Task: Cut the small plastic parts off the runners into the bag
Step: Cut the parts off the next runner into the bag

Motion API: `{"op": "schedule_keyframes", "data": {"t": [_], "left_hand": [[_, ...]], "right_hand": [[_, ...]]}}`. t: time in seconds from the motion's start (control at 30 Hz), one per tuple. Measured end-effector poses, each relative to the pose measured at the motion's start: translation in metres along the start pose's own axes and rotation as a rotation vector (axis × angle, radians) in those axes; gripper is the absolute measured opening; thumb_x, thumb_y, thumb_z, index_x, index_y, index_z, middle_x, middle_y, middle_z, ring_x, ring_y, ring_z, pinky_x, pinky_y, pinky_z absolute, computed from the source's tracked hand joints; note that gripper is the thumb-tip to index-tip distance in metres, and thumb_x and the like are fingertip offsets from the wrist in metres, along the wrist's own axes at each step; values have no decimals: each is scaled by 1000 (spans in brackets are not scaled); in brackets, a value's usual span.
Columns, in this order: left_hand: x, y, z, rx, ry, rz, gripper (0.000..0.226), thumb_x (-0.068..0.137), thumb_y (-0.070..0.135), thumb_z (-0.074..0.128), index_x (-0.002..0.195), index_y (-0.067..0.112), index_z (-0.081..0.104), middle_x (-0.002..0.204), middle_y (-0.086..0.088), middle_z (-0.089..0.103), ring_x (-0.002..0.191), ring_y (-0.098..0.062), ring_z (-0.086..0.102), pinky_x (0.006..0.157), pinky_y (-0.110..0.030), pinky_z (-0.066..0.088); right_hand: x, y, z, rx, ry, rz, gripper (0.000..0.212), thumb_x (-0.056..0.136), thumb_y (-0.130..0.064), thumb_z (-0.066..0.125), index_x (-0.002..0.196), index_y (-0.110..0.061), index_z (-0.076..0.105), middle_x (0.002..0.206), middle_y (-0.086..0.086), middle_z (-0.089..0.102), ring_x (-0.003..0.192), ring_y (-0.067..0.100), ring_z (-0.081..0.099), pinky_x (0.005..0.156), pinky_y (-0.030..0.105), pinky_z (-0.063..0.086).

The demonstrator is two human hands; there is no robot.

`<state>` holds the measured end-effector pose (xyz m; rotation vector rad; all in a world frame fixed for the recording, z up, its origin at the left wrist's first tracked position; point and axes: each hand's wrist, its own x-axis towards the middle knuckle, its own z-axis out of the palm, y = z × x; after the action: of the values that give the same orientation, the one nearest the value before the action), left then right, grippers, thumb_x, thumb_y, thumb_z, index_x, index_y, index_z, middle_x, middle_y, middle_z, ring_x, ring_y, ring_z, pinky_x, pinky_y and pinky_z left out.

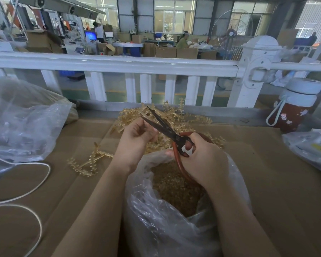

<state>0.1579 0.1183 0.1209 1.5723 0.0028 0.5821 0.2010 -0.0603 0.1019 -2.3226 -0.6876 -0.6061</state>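
Observation:
My right hand (202,158) grips the red handles of dark-bladed scissors (163,125), whose blades stand apart and point up and left. My left hand (135,138) has its fingers curled just left of the blades; whatever thin piece it pinches is too small to make out. Below both hands gapes a clear plastic bag (156,219) holding several small amber parts (176,188). Behind the hands lies a pile of amber runners (174,115). One lone runner (89,162) sits on the cardboard to the left.
Cardboard (267,182) covers the table. A big clear bag (20,123) lies at far left with a white cord (35,186) below it. A red and white bottle (295,106) stands far right, another plastic bag (309,147) near it. A white railing (119,64) runs behind.

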Motion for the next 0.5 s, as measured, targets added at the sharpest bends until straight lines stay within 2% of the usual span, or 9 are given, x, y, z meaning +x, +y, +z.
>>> {"op": "schedule_keyframes", "data": {"t": [0.1, 0.2, 0.33, 0.43, 0.5], "left_hand": [[-1, 1, 4, -53, 13, -35, 7, 96, 0, 59, 96, 0, 66, 75, -9, 64, 69, -18, 58, 77, -34, 52], [0, 0, 5, -92, 25, -49, 7, 92, -4, 61, 99, -4, 65, 76, -14, 62, 66, -17, 59, 74, -31, 53], [0, 0, 2, -205, -15, -109, 18, 87, -12, 63, 96, 2, 60, 69, -5, 66, 60, -15, 62, 68, -26, 55], [-1, 0, 3, -210, -77, -176, 23, 84, -12, 65, 87, 10, 60, 66, -4, 67, 59, -15, 61, 64, -26, 53], [-1, 0, 4, -204, -108, -199, 23, 82, -10, 67, 86, 12, 60, 67, -6, 68, 61, -17, 61, 65, -26, 53]], "right_hand": [[-1, 1, 1, -25, -2, -10, 72, 68, -91, 37, 95, -29, 62, 78, -24, 54, 67, 0, 51, 59, 17, 45], [-1, 3, 1, -33, 14, -20, 65, 70, -90, 39, 90, -31, 58, 75, -24, 53, 64, 2, 50, 56, 15, 40], [-1, 6, 2, -30, -14, 17, 59, 75, -86, 49, 91, -31, 60, 76, -20, 62, 67, 3, 57, 59, 17, 44], [-1, 6, 4, 98, 30, 63, 48, 78, -77, 58, 82, -29, 62, 68, -16, 62, 65, 3, 59, 58, 18, 43], [1, 4, 4, 306, 24, 123, 40, 79, -66, 65, 76, -26, 65, 64, -11, 64, 65, 5, 61, 59, 25, 48]]}}
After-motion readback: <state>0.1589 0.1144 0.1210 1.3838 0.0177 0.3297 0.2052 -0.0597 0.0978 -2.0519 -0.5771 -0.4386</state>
